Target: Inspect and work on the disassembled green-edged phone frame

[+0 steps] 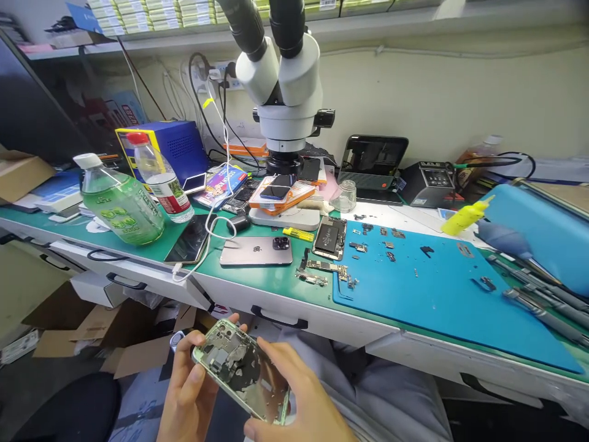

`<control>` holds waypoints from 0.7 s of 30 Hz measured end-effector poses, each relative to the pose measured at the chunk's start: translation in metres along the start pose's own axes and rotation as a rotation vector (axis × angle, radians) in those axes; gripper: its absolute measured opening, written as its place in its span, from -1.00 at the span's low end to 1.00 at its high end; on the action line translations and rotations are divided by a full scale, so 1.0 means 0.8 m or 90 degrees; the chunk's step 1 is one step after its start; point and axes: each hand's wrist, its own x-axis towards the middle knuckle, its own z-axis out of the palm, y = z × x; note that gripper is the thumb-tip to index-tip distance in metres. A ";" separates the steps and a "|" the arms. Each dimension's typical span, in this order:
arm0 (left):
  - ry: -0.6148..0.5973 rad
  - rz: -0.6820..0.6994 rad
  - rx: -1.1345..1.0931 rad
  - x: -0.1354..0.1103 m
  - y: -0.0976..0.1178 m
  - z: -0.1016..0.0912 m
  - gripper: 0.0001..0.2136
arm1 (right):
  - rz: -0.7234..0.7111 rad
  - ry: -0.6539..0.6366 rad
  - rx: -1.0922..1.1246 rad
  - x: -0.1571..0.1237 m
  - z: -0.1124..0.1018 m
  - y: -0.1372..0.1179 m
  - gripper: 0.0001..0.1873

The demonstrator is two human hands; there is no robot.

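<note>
Green desk [257, 279] against a pale wall, and well crowded from where I stand; one microscope [292, 123] with two black eyepieces rises over the middle, and two drink bottles stand to its left, one a green bottle [124, 205] with a white cap, the other a clear bottle [168, 193] with a red cap; one blue box [177, 144] sits behind them.

Two bare hands share one pale green phone shell [243, 371], its inside showing, held at a slant over the lap, below the desk's front edge; the left hand [191, 387] pinches the upper-left end between thumb and curled fingers; the right hand [304, 393] has its thumb on the near edge and its forefinger along the far one, the two spread across the shell's width.

Just beyond the desk's front edge lie one pinkish phone [255, 253], back up, and one black phone [188, 240] with one white cable [225, 227] beside it; one blue mat [414, 294] carries small parts, too tiny to count surely; one yellow bottle [464, 218] and one glass jar [347, 195] stand behind it.
</note>
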 end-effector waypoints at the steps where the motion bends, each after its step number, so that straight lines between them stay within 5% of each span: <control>1: -0.003 0.001 0.003 0.000 -0.001 0.000 -0.46 | -0.003 0.001 0.002 0.000 0.000 0.000 0.06; 21: 0.006 0.042 -0.014 0.001 -0.010 0.001 -0.50 | -0.011 -0.014 -0.024 0.003 0.003 0.004 0.01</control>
